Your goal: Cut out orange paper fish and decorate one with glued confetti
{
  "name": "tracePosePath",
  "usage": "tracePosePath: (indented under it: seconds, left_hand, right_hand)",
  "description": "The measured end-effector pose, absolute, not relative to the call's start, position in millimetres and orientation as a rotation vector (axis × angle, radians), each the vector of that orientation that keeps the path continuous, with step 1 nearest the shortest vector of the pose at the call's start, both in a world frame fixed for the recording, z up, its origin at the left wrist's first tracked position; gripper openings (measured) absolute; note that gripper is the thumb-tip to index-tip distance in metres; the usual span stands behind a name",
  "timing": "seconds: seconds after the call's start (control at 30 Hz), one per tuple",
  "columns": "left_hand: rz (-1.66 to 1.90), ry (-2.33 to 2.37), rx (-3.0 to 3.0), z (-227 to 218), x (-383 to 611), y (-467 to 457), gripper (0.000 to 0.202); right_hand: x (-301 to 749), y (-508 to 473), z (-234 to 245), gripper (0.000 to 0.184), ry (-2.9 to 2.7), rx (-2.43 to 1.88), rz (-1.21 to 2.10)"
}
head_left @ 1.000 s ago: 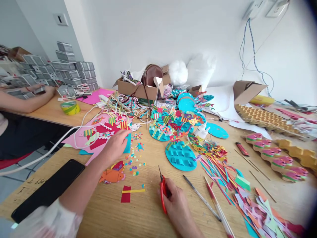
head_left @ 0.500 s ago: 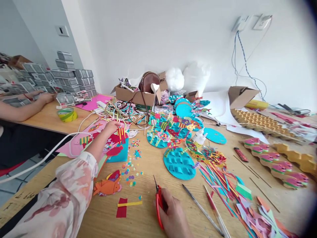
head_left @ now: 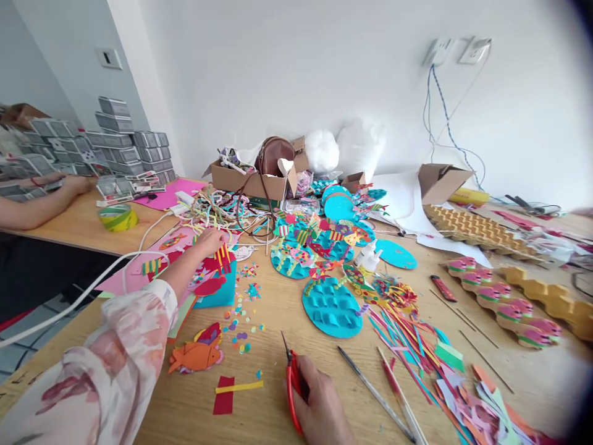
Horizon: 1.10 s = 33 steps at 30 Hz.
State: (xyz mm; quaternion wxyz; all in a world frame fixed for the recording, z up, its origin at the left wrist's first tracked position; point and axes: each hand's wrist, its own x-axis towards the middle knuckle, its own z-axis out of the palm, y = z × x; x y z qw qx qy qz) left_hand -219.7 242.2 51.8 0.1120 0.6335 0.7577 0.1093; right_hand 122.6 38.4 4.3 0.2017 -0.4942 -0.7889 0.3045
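Observation:
My right hand is wrapped round the red handles of a pair of scissors, their blades pointing away from me, close together just above the table. Across the table to the left, my left hand is closed at the fingertips on a piece of red paper with yellow stripes, over pink sheets and other red cut-outs. Between my hands lies a red paper rectangle with a yellow strip across it. An orange paper fish rests near my left forearm, beside scattered paper dots.
Blue discs with paper fish fill the middle. Glue bottles, a pen, a utility knife and paper strips lie to the right. A white cable crosses at left. A co-worker's hand is near stacked boxes.
The view has shifted slightly, so most things appear a little further left. My left hand still holds the striped paper, and my right hand still holds the scissors.

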Motion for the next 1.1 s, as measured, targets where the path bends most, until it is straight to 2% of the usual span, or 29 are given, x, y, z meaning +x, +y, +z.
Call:
tracePosePath:
  seconds: [0.37, 0.73, 0.9, 1.1]
  left_hand:
    - [0.338, 2.177, 1.815, 72, -228, 238, 0.031]
    - [0.427, 2.058, 1.750, 74, -225, 226, 0.030]
    - [0.660, 2.073, 1.627, 86, -227, 222, 0.029]
    - [1.136, 1.970, 1.378, 108, -215, 207, 0.020]
  right_hand:
    - [121, 38, 7, 0.009, -2.153, -1.366, 0.884]
    - [121, 37, 10, 0.009, -2.162, -1.401, 0.932]
    - [121, 37, 9, 0.008, -2.145, -1.390, 0.914]
    - [121, 36, 8, 0.010, -2.184, -1.385, 0.883]
